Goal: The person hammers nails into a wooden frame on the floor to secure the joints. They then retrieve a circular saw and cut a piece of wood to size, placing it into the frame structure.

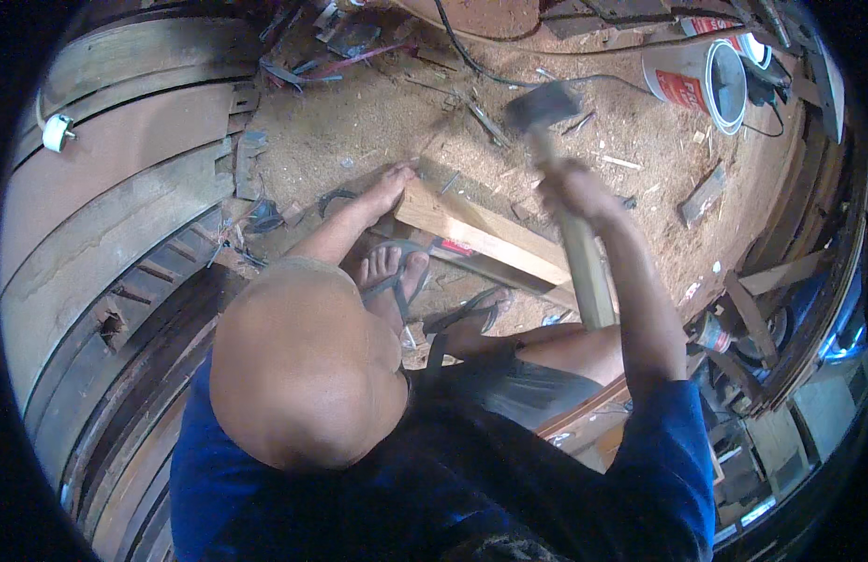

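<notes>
My right hand (584, 195) grips the long pale wooden handle of a hammer (588, 281). Its dark, blocky head is up and away from me, slightly blurred, above the sawdust. The handle's lower end reaches back toward my right thigh. At the left end of a squared wooden beam (490, 229), my left hand (392, 187) is closed on the corner, its fingertips partly hidden. The beam lies slanted in front of my sandalled feet (397, 272), running down to the right. A small thin piece stands up along its far edge; its kind is unclear.
Sawdust and wood scraps cover the ground (359, 122). A white bucket with a red label (682, 84) lies tipped at the far right, near a loose wood block (704, 195). A dark cable (471, 61) crosses the far side. Curved planks (106, 215) rise at left, with a white plug (57, 133).
</notes>
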The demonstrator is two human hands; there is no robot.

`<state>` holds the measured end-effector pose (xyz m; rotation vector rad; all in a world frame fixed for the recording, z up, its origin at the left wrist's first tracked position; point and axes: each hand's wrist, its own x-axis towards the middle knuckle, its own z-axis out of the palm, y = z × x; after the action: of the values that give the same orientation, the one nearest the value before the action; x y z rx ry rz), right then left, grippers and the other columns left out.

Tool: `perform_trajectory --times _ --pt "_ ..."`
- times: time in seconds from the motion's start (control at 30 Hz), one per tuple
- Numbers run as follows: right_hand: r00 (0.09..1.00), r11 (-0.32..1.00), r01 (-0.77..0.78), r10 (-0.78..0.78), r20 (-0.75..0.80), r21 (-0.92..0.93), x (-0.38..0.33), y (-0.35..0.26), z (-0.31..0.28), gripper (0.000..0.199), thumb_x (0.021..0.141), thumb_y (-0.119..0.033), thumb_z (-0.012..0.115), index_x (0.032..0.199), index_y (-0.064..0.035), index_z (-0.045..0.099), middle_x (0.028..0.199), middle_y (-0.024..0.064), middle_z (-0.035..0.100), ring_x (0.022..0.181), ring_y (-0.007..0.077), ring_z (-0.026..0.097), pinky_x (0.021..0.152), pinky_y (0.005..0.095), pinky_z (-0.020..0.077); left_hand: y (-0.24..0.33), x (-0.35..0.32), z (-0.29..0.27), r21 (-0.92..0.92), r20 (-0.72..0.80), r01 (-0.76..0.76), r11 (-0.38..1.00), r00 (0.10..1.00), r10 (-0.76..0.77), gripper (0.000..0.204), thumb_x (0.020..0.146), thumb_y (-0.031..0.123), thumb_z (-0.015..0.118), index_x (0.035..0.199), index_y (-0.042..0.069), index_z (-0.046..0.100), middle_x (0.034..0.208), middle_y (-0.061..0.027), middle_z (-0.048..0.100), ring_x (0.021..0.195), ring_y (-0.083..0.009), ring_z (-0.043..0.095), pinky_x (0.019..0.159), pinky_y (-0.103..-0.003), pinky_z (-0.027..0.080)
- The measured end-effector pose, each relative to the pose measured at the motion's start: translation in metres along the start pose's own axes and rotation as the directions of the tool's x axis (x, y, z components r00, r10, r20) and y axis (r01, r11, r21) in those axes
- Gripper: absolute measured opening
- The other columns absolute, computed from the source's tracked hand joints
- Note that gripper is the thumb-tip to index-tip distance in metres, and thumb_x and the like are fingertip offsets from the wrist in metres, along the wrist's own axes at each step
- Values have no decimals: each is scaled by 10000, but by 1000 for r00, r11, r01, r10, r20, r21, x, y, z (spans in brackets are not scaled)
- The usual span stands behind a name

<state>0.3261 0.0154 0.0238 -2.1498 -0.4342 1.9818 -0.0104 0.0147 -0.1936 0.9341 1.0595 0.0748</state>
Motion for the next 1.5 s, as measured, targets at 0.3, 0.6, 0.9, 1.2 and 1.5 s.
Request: perform_trajectory --times 0.3,0.6,0.9,1.2,1.5 --pt "955 824 125 -251 -160 -552 27 38 -18 310 906 -250 572 1079 6 599 916 148 649 743 218 647 697 366 533 14 5 9 36 4 33 999 999 -33 475 1016 369 412 1358 52 499 1243 -99 581 1151 -196 534 1009 -327 404" --pt "768 846 438 -177 -615 304 -18 -30 -82 336 985 -334 503 891 -20 576 726 103 611 639 204 621 584 381 530 34 -6 15 -130 -38 135 982 989 -141 427 1016 316 403 1344 63 509 1186 -85 593 1084 -172 559 963 -324 442" --pt "984 972 -109 135 117 -207 -16 15 9 309 951 -266 511 1149 -39 583 868 81 632 699 178 616 639 374 546 -12 8 4 -143 15 62 988 998 -60 462 1011 348 417 1356 52 500 1218 -97 584 1136 -199 541 1006 -337 414" --pt "442 846 532 -251 -861 27 -7 -19 -128 329 962 -325 526 963 -12 626 817 111 638 720 217 634 673 367 521 41 -5 23 -70 23 144 987 990 -143 473 1004 322 399 1370 35 485 1269 -108 578 1156 -200 548 1006 -338 421" --pt "937 990 123 -139 -320 -69 -28 24 -84 357 966 -289 510 1192 -21 577 812 89 639 696 180 628 593 334 515 20 0 11 -144 92 121 982 990 -109 553 1015 396 396 1435 37 417 1358 -129 539 1255 -218 501 1070 -338 375"
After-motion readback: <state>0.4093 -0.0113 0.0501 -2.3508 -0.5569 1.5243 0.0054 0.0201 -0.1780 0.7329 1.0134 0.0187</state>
